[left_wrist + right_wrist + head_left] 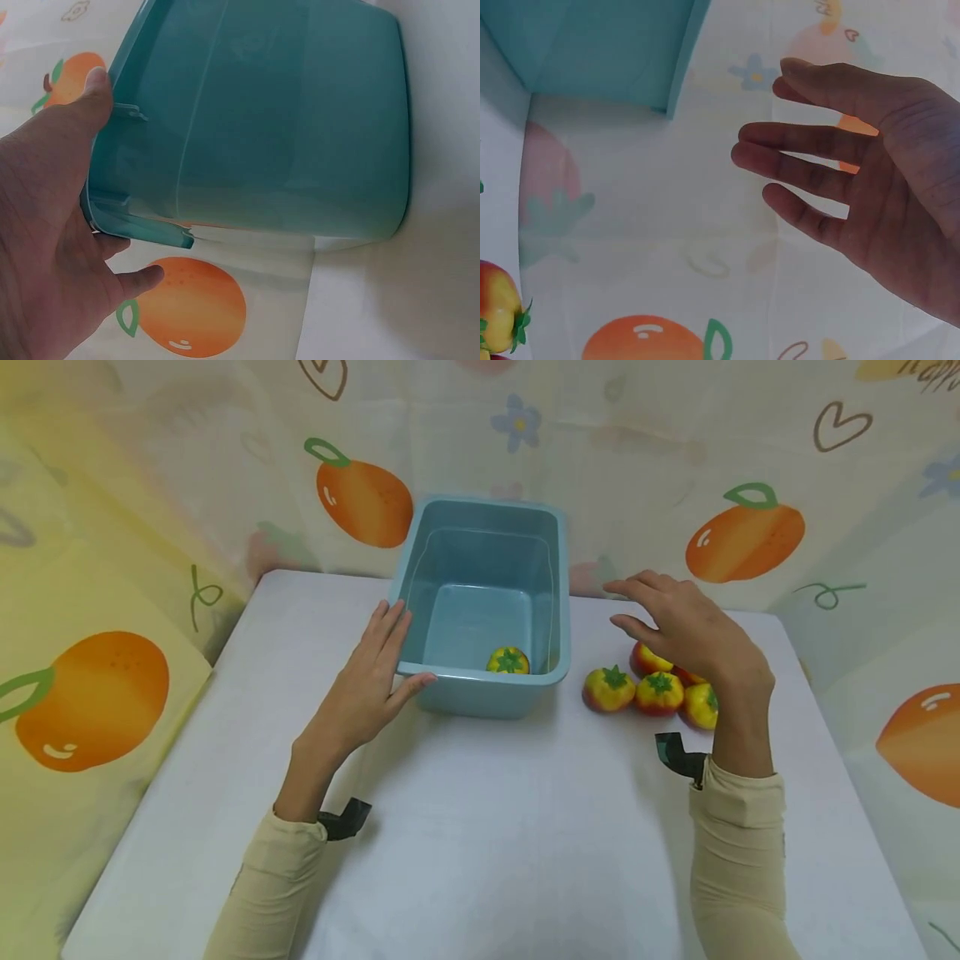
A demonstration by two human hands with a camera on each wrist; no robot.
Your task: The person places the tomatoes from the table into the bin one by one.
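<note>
A blue-green plastic bin (480, 696) stands on the white table, with one yellow fruit (508, 661) with a green leafy top inside, by its near wall. My left hand (362, 687) rests on the bin's near left corner, fingers fairly straight along the side rim and thumb by the front rim. In the left wrist view, the thumb and fingers touch the rim of the bin (285, 127). To the right of the bin sits a cluster of several red-and-yellow fruits (609, 690) with green tops. Above them hovers my right hand (693, 628), fingers spread loosely, holding nothing; it partly hides the cluster.
The white table (480, 827) backs onto a printed cloth (615, 468) with orange fruit pictures, which also hangs at both sides. Each wrist carries a small black mount (347, 820). The bin stands near the table's back edge.
</note>
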